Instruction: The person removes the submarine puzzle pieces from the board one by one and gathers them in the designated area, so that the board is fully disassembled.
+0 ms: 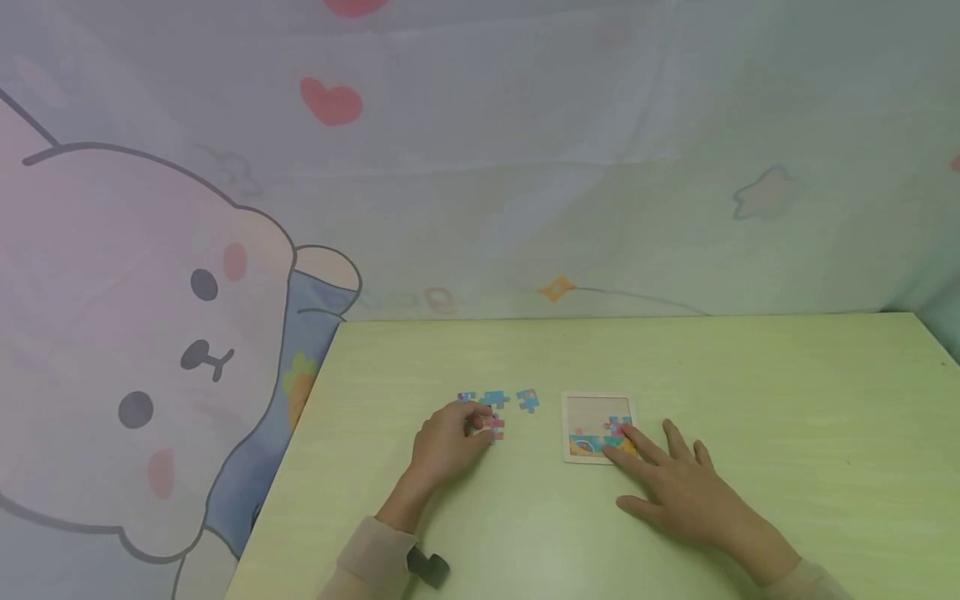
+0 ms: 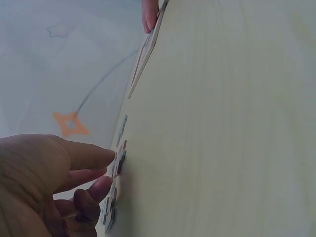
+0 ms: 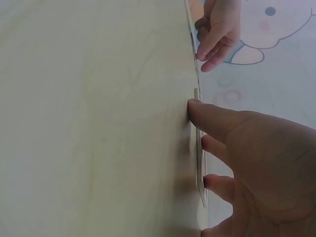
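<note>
A square wooden puzzle frame (image 1: pixel 566 427) lies on the table with joined pieces along its bottom, sea-coloured and yellow. A blue and pink piece (image 1: pixel 618 423) sits above them at the right side. My right hand (image 1: pixel 686 496) rests its spread fingertips on the frame's lower right part, its thumb on the table side. To the left, my left hand (image 1: pixel 450 442) has thumb and fingers curled at a pink puzzle piece (image 1: pixel 497 427), low over the table. Just beyond that hand lie loose blue puzzle pieces (image 1: pixel 493 399), partly hidden by its fingers; another blue piece (image 1: pixel 528 400) is nearer the frame.
The pale yellow-green table (image 1: pixel 787 400) extends to both sides and to the front. Behind it hangs a cloth backdrop (image 1: pixel 480 208) printed with a bear, hearts and stars. A dark strap (image 1: pixel 429 568) hangs at my left sleeve.
</note>
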The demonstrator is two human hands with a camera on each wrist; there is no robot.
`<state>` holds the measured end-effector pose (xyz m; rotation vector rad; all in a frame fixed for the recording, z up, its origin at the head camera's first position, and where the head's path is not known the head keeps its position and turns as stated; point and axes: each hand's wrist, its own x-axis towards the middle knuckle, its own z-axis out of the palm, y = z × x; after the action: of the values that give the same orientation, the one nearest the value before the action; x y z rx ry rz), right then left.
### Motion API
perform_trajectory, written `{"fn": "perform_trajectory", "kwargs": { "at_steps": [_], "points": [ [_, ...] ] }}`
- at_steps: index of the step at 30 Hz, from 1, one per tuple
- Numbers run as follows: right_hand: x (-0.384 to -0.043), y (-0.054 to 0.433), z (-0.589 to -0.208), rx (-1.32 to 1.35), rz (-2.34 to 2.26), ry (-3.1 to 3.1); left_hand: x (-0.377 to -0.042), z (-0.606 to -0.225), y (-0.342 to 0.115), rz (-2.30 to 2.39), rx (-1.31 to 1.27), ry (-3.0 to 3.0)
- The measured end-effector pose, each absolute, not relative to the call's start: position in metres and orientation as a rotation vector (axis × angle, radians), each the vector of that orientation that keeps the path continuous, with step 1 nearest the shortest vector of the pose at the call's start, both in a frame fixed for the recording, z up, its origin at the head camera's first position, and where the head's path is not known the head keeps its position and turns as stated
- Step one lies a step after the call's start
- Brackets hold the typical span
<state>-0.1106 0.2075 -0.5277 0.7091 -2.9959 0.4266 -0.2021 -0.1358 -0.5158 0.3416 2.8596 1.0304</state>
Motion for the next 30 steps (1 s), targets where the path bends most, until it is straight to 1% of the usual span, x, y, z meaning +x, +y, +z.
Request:
{"fn": "perform_trajectory", "kwargs": {
  "at_steps": [10, 16, 23, 30],
  "points": [
    [-0.109, 0.207, -0.527, 0.691, 0.428, -2.998, -0.205, -0.511, -0.117, 1.074, 0.447, 2.827],
    [-0.108, 0.21, -0.528, 0.661, 0.417, -3.011, -0.206, -0.508, -0.093, 1.068, 0.557, 2.806],
    [-0.103, 0.216, -0.529, 0.651, 0.422, -3.013, -0.209, -0.512, -0.064, 0.987, 0.679, 2.804],
    [-0.099, 0.22, -0.529, 0.64, 0.41, -3.012, -0.215, -0.517, -0.034, 0.961, 0.726, 2.74]
  ]
}}
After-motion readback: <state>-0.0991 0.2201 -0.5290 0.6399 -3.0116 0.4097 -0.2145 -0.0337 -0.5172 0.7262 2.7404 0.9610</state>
